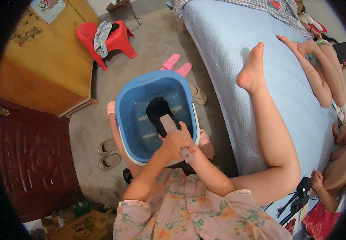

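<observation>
A blue tub point(123, 108) with a pale outer rim stands on the floor between my legs, with some water in it. Inside lies a black shoe point(157, 107), its near end hidden under my hands. My left hand point(173, 144) is closed round the handle of a pale plastic brush point(167, 122), whose head rests over the shoe; its bristles are out of sight. Beneath and beside it, my right hand point(185, 130) grips the shoe's near end, partly covered by my left hand and the brush handle, which crosses above my right wrist.
A bed point(221, 52) with a light blue cover runs along the right, with other people on it. Pink slippers point(171, 61) and beige shoes point(109, 161) lie around the tub. A red stool point(121, 40) holding cloth stands near a wooden cabinet point(53, 64).
</observation>
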Demonstrator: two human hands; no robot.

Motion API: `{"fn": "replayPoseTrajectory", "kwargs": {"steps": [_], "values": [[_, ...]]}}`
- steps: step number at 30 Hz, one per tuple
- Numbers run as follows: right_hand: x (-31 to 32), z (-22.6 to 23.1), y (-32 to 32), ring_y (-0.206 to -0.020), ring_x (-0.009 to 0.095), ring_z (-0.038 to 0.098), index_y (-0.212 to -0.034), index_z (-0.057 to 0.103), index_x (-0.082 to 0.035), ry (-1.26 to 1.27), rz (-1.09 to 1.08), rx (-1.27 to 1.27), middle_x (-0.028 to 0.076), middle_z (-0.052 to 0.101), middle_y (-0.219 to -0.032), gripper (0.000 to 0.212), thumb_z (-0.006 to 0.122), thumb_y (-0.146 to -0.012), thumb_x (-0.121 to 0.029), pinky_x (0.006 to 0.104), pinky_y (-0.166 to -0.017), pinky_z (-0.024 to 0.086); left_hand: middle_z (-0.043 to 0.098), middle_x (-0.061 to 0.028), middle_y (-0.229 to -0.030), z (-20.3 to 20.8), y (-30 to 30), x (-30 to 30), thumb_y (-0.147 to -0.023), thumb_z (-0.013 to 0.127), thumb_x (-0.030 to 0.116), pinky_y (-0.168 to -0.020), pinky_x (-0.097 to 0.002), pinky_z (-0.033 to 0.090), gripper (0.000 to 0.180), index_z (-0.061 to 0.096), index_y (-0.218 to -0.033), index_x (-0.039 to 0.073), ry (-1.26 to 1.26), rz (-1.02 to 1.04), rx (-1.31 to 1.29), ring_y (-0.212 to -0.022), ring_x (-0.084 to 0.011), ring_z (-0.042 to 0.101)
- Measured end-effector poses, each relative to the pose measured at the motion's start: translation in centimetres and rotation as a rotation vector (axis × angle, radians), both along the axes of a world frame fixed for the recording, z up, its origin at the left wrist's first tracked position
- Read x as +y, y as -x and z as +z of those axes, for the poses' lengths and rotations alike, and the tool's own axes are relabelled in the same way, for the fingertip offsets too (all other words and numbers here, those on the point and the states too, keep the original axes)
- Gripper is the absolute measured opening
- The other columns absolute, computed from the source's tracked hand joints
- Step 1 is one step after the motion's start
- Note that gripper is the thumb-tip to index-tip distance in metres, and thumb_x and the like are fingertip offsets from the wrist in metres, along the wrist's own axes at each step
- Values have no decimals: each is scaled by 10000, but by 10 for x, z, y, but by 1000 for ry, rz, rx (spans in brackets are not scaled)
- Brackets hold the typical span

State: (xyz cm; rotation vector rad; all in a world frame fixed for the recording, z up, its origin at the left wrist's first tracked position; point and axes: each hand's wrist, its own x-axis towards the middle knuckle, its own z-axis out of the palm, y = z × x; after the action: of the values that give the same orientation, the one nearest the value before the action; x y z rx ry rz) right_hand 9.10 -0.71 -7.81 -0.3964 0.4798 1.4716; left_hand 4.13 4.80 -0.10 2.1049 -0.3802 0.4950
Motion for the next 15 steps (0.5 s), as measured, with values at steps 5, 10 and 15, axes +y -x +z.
{"fn": "replayPoseTrajectory", "kwargs": {"steps": [5, 10, 15], "values": [[6, 13, 4, -812, 249, 510, -1039, 437, -117, 249, -115, -69, 73, 511, -937, 415, 416, -765, -428, 323, -677, 431, 305, -80, -445, -72, -24, 60, -673, 560, 156, -400, -319, 235, 349, 303, -466, 41, -15, 224, 123, -407, -220, 333], [10, -3, 3, -765, 281, 548, -1101, 409, -94, 198, -59, -121, 116, 528, -969, 518, 292, -789, -490, 325, -540, 464, 251, -81, -443, -100, -50, 110, -676, 571, 177, -404, -307, 226, 375, 306, -470, 9, 117, 383, 301, -417, -174, 258], [11, -1, 7, -687, 270, 565, -1076, 435, -90, 241, -46, -197, 93, 566, -877, 515, 311, -783, -495, 303, -491, 460, 210, -53, -469, -139, -61, 147, -707, 556, 184, -401, -293, 222, 381, 307, -474, 15, 139, 555, 311, -435, -125, 231]]}}
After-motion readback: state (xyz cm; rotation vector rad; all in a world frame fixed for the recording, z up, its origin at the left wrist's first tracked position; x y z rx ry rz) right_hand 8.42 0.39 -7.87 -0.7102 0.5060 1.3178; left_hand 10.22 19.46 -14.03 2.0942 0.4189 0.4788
